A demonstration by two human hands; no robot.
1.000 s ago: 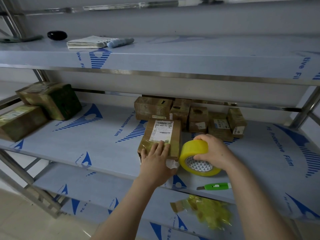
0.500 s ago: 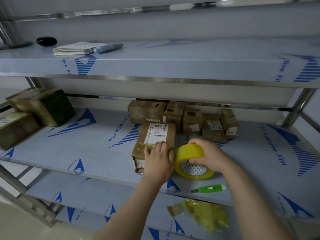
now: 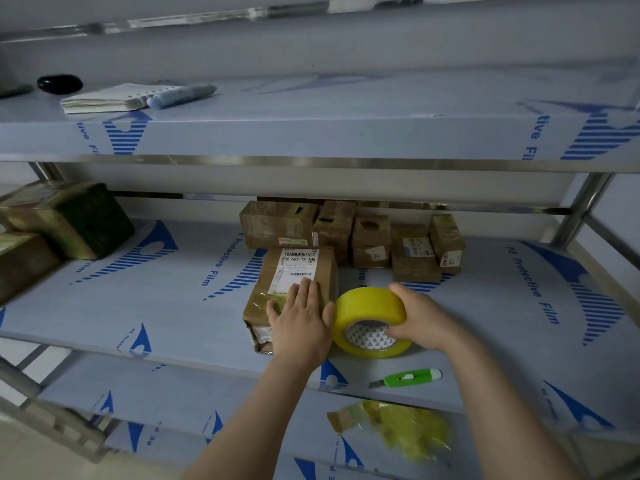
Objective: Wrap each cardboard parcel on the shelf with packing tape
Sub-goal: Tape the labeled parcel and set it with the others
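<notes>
A brown cardboard parcel (image 3: 294, 271) with a white barcode label lies on the middle shelf (image 3: 166, 306). My left hand (image 3: 301, 320) presses flat on the parcel's near end, fingers straight. Just to its right, my right hand (image 3: 422, 320) grips a yellow roll of packing tape (image 3: 370, 310), standing on its edge against the parcel's near right corner. Several more taped parcels (image 3: 370, 237) are grouped at the back of the shelf behind it. Two larger taped parcels (image 3: 65, 216) sit at the far left.
A green utility knife (image 3: 408, 377) lies near the shelf's front edge, below the tape roll. Crumpled yellow tape scraps (image 3: 405, 427) lie on the lower shelf. The upper shelf holds a notepad (image 3: 107, 98), a marker (image 3: 180, 95) and a black object (image 3: 59, 83).
The view shifted slightly. My left hand slid a little farther up the parcel's top. My right hand keeps the tape roll beside the parcel's near corner.
</notes>
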